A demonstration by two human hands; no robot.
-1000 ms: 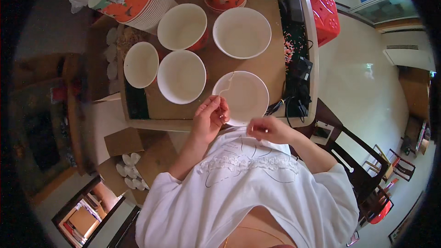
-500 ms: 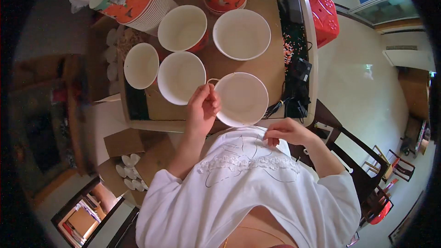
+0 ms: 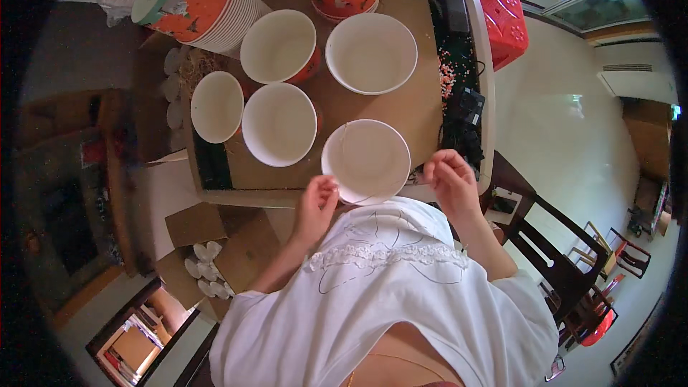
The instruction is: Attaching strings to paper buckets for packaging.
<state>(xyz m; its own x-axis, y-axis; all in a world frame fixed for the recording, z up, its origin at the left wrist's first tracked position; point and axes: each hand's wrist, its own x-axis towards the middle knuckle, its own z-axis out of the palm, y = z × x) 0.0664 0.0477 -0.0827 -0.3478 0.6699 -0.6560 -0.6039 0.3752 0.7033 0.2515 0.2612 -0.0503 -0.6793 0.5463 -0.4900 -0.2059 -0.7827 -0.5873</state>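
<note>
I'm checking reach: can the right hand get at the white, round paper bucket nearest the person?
Probably yes: the right hand is close beside the bucket, with nothing bulky visible between them.

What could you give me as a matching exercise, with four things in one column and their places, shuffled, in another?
Column one:
1. Left hand
2. Right hand
3. Paper tub nearest the wearer
4. Stack of nested paper tubs

Column two:
A. Between the two hands
B. At the picture's upper left
C. By the nearest tub's left edge
D. Just off the nearest tub's right edge

Right pairs: 1-C, 2-D, 3-A, 4-B
</note>
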